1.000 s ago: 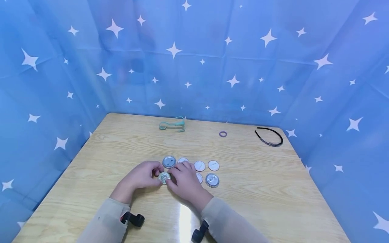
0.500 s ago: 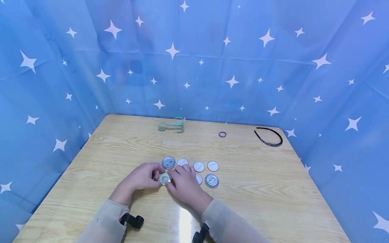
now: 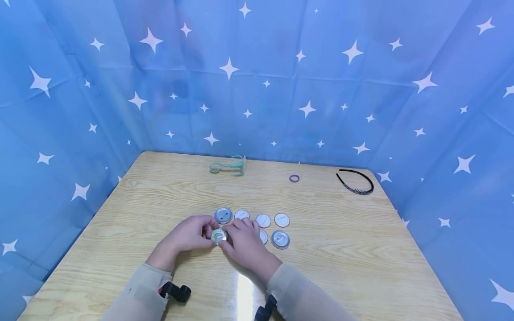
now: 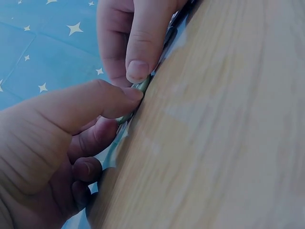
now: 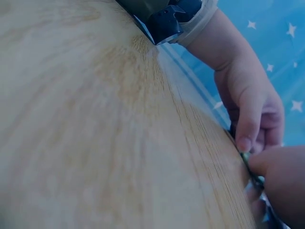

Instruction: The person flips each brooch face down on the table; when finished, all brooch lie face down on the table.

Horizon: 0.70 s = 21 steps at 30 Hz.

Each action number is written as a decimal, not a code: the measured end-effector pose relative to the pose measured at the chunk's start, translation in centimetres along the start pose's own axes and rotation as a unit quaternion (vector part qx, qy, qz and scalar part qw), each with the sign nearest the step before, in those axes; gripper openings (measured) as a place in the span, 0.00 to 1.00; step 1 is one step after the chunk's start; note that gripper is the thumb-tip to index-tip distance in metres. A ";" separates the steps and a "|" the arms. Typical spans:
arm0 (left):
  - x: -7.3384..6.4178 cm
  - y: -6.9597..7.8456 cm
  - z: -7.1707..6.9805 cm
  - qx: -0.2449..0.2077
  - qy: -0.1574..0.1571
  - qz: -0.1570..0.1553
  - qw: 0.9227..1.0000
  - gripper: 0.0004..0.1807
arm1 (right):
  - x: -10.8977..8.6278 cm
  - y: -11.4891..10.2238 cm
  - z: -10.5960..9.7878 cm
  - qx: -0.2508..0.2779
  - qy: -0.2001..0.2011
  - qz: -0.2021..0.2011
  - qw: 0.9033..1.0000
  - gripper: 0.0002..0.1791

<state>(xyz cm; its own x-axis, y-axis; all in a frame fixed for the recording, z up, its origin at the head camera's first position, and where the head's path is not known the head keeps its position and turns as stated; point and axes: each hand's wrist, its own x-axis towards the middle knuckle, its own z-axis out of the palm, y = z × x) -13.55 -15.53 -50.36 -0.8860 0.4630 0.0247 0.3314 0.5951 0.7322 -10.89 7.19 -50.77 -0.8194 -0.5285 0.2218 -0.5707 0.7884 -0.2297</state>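
A small round pin badge (image 3: 218,236) with a pale green patterned face lies at the left end of the near row. From its left side my left hand (image 3: 190,234) pinches it, thumb at the near edge. My right hand (image 3: 247,243) grips the opposite edge with thumb and fingertips. Seen from the left wrist, the badge's green rim (image 4: 144,85) sits between both thumbs, close over the wood. Just beyond it is a silver-backed badge (image 3: 223,216). The right hand partly covers a white disc (image 3: 263,236) beside it.
Further white discs (image 3: 263,220) and another silver-backed badge (image 3: 280,239) lie to the right on the wooden table (image 3: 361,258). Farther back are a teal looped item (image 3: 229,165), a purple ring (image 3: 294,178) and a black headband (image 3: 357,183). A blue star-patterned curtain (image 3: 257,89) surrounds the table.
The green badge has shifted slightly right and its face pattern looks turned. Both hands keep their hold, the left one creeping a little to the right. The other badges stay put.
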 end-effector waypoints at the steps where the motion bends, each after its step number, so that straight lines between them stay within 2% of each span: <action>1: 0.0 0.0 0.0 -0.002 0.000 0.000 1.000 0.20 | 0.0 0.0 0.0 0.002 -0.002 0.002 1.000 0.22; 8: -0.1 0.2 -0.1 -0.025 0.002 0.004 1.000 0.19 | 0.0 0.2 0.2 0.032 0.017 0.002 0.999 0.23; 21: -0.3 0.2 -0.1 -0.035 0.003 0.018 0.999 0.19 | 0.1 0.3 0.2 0.075 0.052 -0.003 0.996 0.16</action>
<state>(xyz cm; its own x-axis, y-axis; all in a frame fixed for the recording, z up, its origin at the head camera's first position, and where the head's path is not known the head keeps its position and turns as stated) -13.29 -15.59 -50.11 -0.8757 0.4796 0.0555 0.3397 0.5304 0.7767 -11.13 7.30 -51.02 -0.8106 -0.4910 0.3191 -0.5833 0.7253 -0.3657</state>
